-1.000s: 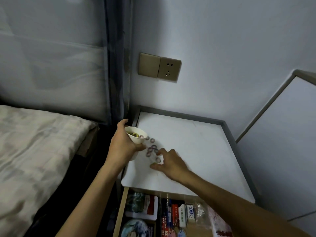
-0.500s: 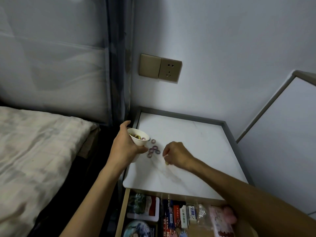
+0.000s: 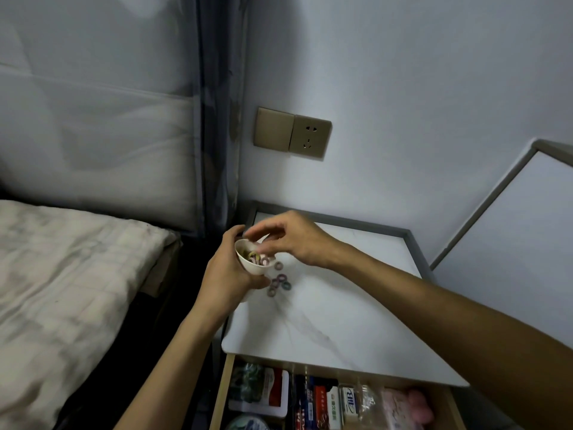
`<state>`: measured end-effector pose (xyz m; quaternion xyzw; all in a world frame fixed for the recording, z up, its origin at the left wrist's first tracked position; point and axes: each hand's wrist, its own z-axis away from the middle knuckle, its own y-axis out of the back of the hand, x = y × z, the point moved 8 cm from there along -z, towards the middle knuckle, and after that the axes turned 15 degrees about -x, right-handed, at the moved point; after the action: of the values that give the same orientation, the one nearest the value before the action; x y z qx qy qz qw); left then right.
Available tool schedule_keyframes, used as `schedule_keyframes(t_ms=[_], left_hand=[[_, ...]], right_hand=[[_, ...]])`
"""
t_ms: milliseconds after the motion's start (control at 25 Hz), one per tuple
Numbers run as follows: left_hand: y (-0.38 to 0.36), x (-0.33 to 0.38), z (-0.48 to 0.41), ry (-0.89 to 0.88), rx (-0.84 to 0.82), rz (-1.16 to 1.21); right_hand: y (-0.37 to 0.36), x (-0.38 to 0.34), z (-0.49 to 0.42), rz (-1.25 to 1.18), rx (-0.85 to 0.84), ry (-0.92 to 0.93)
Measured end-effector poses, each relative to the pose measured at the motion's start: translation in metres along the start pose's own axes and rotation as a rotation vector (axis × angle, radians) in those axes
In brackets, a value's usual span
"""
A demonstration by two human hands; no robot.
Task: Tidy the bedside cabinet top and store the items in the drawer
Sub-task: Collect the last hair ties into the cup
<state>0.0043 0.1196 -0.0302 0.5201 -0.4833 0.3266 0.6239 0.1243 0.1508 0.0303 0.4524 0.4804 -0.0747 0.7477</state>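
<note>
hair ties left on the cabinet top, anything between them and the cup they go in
Nothing visible does. The loose hair ties lie on the bare cabinet top right beside the cup, which the left hand grips at the top's left edge. The right hand hovers at the cup's mouth, clear of the ties.

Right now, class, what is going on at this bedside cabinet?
A person's left hand holds a small white cup at the left edge of the cabinet top. The right hand hovers over the cup, fingers bunched. Several hair ties lie loose on the top, and the drawer below stands open with packets inside.
</note>
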Motion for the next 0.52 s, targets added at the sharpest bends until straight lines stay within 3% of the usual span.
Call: schedule_keyframes(t_ms=[80,160,240,320,520], left_hand=[[0.009,-0.002,0.001,0.011,0.055,0.011],[0.021,-0.006,0.002,0.028,0.110,0.018],[0.032,-0.009,0.004,0.040,0.155,0.025],[0.043,-0.011,0.006,0.046,0.195,0.031],[0.061,-0.015,0.007,0.054,0.247,0.043]], right_hand=[[0.015,0.016,-0.001,-0.072,0.133,0.003],[0.024,0.049,-0.001,0.030,0.224,-0.153],[0.015,0.091,-0.004,0.225,0.137,-0.370],[-0.006,0.123,-0.009,0.281,0.009,-0.475],[-0.023,0.140,-0.025,0.262,0.056,-0.433]])
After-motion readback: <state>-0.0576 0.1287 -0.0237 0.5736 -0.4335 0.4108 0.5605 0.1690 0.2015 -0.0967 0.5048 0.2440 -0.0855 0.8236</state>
